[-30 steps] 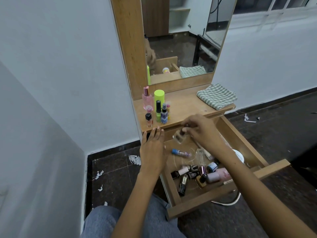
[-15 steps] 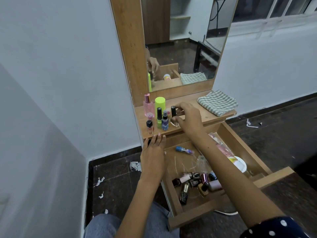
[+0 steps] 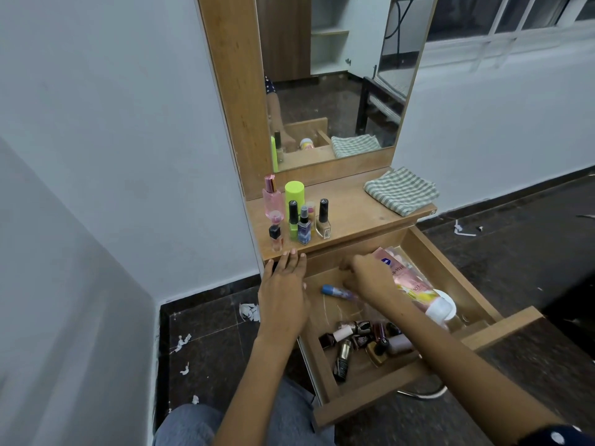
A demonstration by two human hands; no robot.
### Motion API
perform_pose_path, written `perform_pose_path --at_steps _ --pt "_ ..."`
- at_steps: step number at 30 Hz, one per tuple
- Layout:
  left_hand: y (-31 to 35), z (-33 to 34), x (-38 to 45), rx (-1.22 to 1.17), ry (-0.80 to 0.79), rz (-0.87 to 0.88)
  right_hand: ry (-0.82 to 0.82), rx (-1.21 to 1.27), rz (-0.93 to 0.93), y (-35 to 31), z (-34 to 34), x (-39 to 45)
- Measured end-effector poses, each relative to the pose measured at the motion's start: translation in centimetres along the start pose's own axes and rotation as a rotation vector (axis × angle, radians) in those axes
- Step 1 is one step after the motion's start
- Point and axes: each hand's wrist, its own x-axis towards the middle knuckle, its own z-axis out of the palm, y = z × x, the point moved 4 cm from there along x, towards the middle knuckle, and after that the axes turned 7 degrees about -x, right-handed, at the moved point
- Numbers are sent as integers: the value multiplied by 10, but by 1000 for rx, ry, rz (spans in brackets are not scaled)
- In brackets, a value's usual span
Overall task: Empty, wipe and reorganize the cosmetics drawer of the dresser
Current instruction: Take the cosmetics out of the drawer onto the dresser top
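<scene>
The drawer (image 3: 428, 375) of the dresser is pulled far out, and its wooden front edge sits near the person's knee. The left hand (image 3: 283, 291) lies flat with its fingers straight and close together, and the fingertips touch the front left edge of the dresser top (image 3: 354, 217). The right hand (image 3: 370, 275) reaches into the back part of the drawer with its fingers bent down; I cannot tell if they pinch anything. Just beside that hand, on the drawer floor, lies a blue tube (image 3: 338, 291). A pink tube (image 3: 409, 281) with a white cap lies along the right side of the drawer, partly behind the right arm. A white lid (image 3: 449, 304) sits by the cap, near the right wall. A pile of small nail polish bottles (image 3: 360, 342) lies tipped over at the front of the drawer. On the left end of the dresser top stand a pink bottle (image 3: 272, 197), a lime green can (image 3: 294, 193), a beige nail polish (image 3: 323, 222) with a black cap, and a few other small bottles close together. A folded checked cloth (image 3: 401, 191) rests on the right back corner of the top. The mirror (image 3: 338, 75) stands behind them all. Bits of white paper (image 3: 249, 312) lie on the dark floor by the wall.
</scene>
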Motion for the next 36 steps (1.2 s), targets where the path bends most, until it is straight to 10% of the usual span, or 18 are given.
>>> perform_pose_path --at_steps 8,23,36 --pt "0 -1 -1 10 13 -5 -141 -304 -165 -28 26 0" --pt "-7 5 -12 -153 262 -20 421 850 -18 -50 -60 -25" --pt "-17 33 -16 26 117 -57 496 651 99 -94 -46 -6"
